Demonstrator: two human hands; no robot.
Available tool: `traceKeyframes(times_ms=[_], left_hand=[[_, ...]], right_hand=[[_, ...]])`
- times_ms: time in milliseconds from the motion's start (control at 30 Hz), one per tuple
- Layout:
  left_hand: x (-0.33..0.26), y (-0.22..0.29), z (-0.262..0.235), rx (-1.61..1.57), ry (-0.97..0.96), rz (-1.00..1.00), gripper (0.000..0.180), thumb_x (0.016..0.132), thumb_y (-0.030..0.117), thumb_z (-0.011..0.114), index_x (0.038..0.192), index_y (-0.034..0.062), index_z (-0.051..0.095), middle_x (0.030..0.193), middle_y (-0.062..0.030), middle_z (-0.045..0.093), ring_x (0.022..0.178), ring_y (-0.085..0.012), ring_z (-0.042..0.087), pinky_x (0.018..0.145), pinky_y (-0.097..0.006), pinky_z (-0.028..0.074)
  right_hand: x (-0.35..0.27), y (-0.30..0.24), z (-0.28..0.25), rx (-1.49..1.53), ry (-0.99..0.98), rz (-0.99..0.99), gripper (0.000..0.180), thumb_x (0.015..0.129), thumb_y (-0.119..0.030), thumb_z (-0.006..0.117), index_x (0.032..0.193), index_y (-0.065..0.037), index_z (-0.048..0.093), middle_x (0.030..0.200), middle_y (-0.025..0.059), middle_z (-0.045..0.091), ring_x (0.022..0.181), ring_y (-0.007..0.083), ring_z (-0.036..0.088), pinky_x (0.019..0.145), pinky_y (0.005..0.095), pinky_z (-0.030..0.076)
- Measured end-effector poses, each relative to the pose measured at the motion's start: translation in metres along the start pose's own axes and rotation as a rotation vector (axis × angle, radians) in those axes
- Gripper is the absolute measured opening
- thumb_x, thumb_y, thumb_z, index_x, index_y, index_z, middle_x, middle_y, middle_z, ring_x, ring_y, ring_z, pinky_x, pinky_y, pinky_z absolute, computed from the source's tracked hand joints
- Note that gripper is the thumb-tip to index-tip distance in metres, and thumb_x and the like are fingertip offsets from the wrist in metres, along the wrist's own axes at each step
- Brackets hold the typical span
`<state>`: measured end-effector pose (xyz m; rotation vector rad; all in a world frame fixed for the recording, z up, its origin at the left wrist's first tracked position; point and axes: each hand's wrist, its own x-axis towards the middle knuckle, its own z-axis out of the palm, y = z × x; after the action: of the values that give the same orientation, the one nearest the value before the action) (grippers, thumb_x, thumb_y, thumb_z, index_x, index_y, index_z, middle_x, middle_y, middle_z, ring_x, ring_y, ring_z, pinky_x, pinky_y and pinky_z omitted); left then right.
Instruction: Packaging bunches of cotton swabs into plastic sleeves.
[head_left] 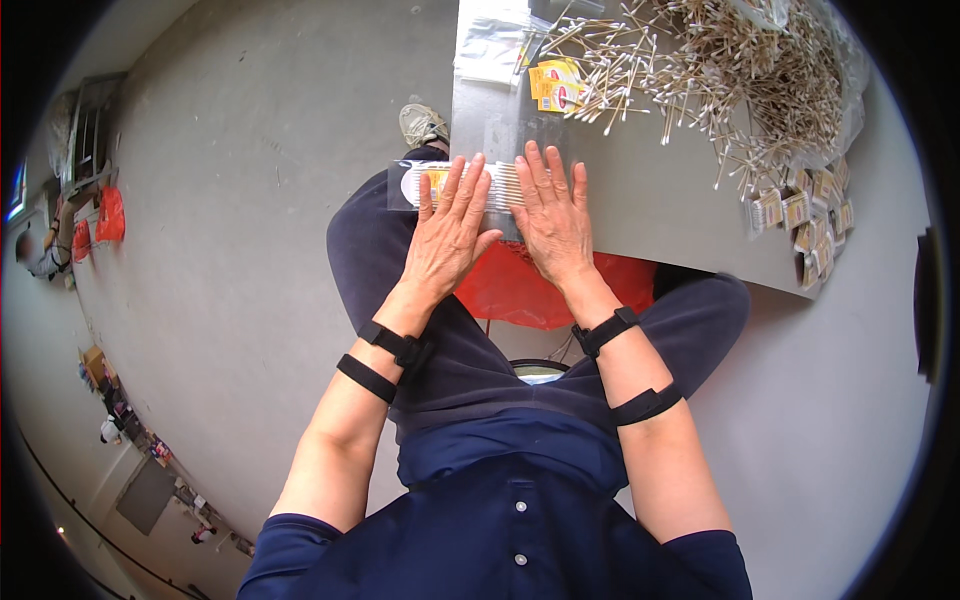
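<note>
In the head view, both hands lie flat, palm down, at the near edge of the grey tabletop (640,200), pressing on a clear flat packet of cotton swabs (415,184) that sticks out past the tabletop's left corner over the person's lap. The left hand (448,232) covers the packet's middle, its fingers (452,190) stretched out and slightly spread, gripping nothing; the right hand (552,222) rests just beside it, fingers straight and close together, likewise holding nothing, its palm at the tabletop's edge. The step in hand looks like flattening or smoothing the one filled packet, and the next move probably calls for lifting the palms without dragging it off the edge, since part of it hangs unsupported. Counting: one packet under the hands, one small yellow card or label (556,84) further back among the sticks, one sheet of clear film (490,45) at the far left of the tabletop, and one big loose heap of wooden swabs (740,70), far too many to count. A cluster of small finished packs (810,215) sits at the right edge; roughly ten, though they overlap. A red bag (530,290) hangs under the tabletop.
</note>
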<state>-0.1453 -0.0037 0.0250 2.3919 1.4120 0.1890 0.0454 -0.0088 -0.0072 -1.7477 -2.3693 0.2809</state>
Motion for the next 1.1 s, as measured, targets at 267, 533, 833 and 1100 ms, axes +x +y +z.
traceKeyframes(times_ms=[267,533,833,1100], left_hand=[[-0.002,-0.004,0.003,-0.006,0.076,-0.073,0.085,0.091,0.027,0.066,0.156,-0.0003,0.02,0.165,-0.015,0.018,0.154,-0.03,0.01,0.123,-0.054,-0.005],[-0.011,-0.004,0.007,-0.023,0.046,-0.102,0.084,0.091,0.022,0.065,0.157,-0.0005,0.017,0.165,-0.0162,0.018,0.154,-0.0309,0.012,0.123,-0.054,-0.004],[0.001,-0.008,0.009,-0.106,0.153,-0.105,0.08,0.094,0.015,0.062,0.157,-0.0006,0.014,0.165,-0.0169,0.018,0.154,-0.0314,0.014,0.123,-0.054,-0.002],[-0.008,-0.022,0.004,-0.101,0.119,-0.153,0.079,0.095,0.014,0.06,0.158,0.002,0.014,0.165,-0.0152,0.019,0.154,-0.031,0.014,0.123,-0.054,0.0]], right_hand=[[-0.003,-0.002,0.002,0.025,0.005,0.012,0.064,0.095,-0.03,0.059,0.151,-0.009,0.038,0.166,0.0045,0.021,0.155,0.0234,0.01,0.125,0.047,0.006],[0.001,-0.005,0.001,0.059,0.012,0.013,0.066,0.094,-0.029,0.059,0.152,-0.008,0.037,0.165,0.0055,0.022,0.154,0.0237,0.011,0.125,0.0473,0.006],[0.001,-0.015,0.009,0.059,-0.001,0.006,0.066,0.095,-0.031,0.058,0.153,-0.009,0.035,0.165,0.0055,0.022,0.155,0.0231,0.011,0.125,0.048,0.005],[0.004,-0.02,0.007,0.041,0.006,0.008,0.067,0.094,-0.03,0.06,0.153,-0.009,0.035,0.165,0.0059,0.021,0.155,0.0229,0.011,0.125,0.049,0.004]])
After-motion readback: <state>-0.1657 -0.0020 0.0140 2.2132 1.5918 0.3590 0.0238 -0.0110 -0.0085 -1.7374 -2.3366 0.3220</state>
